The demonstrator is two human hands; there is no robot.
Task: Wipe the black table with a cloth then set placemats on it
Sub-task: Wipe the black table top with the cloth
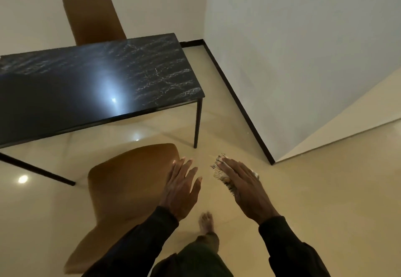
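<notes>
The black table (65, 94) stands at the left, with a brown chair (125, 190) before it. The left hand (182, 187) has straight, spread fingers at the chair's back. The right hand (245, 187) holds the cloth (218, 168) above the floor, its fingers close together over it.

Table (65, 94): rectangular, with a glossy black top veined in white like marble. A bright patch of light reflects near its middle. It has thin black legs and stands level on the floor, its long edge running from the left towards the right corner.

Cloth (218, 169): small, pale with dark flecks, and bunched. It is held under the right hand (243, 183), with one frayed end showing past the fingertips. It is in the air, apart from the table and short of its near right leg.
</notes>
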